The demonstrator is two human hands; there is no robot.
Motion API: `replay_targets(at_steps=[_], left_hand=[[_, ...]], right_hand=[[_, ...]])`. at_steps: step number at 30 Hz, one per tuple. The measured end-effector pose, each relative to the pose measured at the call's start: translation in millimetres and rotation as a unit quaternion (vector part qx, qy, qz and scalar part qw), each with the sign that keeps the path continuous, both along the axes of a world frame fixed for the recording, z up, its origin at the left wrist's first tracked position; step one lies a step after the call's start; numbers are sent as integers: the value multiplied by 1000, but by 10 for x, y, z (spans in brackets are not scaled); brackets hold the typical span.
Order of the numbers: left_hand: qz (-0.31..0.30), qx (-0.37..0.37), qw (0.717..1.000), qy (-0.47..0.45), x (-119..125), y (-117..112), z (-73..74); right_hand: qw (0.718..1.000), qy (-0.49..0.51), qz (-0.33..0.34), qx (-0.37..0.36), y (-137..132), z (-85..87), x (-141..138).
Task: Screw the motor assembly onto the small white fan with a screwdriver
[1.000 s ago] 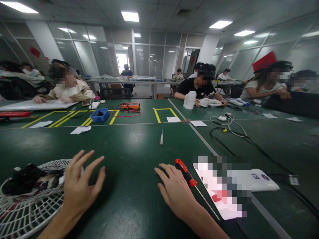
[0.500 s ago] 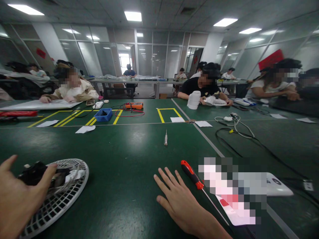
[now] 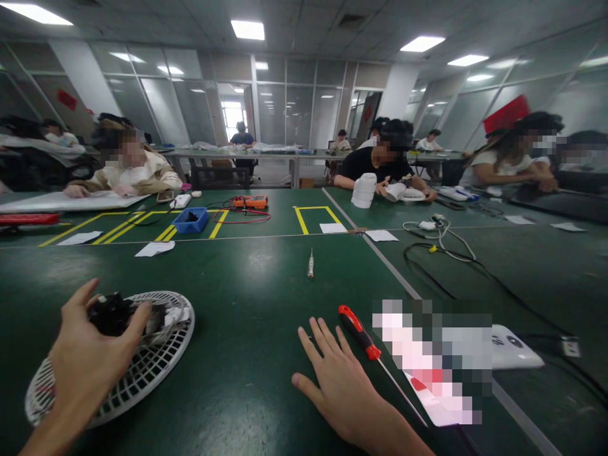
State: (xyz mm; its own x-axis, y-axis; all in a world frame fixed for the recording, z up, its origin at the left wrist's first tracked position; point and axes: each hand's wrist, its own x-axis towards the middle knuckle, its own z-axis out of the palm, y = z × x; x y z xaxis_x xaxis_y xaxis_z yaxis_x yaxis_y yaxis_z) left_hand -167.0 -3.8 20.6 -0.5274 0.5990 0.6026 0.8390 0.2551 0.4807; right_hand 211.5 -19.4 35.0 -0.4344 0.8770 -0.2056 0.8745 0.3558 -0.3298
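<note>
My left hand (image 3: 92,354) grips a black fan motor (image 3: 111,313), its thumb on the right side and its fingers on the left. The far fingers are partly hidden. Beneath the motor lies a round white fan grille (image 3: 156,373), with pale wires beside the motor. My right hand (image 3: 335,383) rests palm down on the green table, fingers spread, holding nothing. Just right of it lies a long screwdriver (image 3: 360,330) with a red and black handle. Farther off is a small clear-handled screwdriver (image 3: 310,265).
Right of the screwdriver are a partly blurred pink-white flat item (image 3: 439,405) and a white device (image 3: 515,348). Cables (image 3: 441,237) run along the right. A blue bin (image 3: 190,219), an orange multimeter (image 3: 251,202) and paper slips (image 3: 155,249) lie farther back. Several people sit opposite.
My left hand has moved right, and the grille and motor have slid right with it. My right hand stays flat on the table. The view has turned slightly.
</note>
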Motion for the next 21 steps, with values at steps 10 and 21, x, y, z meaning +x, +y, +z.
replay_targets(at_steps=[10,21], left_hand=[[-178,100,976,73,861,110,-106],[-296,88,948,77,1585,274,-68]], right_hand=[[996,21,-41,73,84,-31,78],[988,54,-31,141,128,-95,84]])
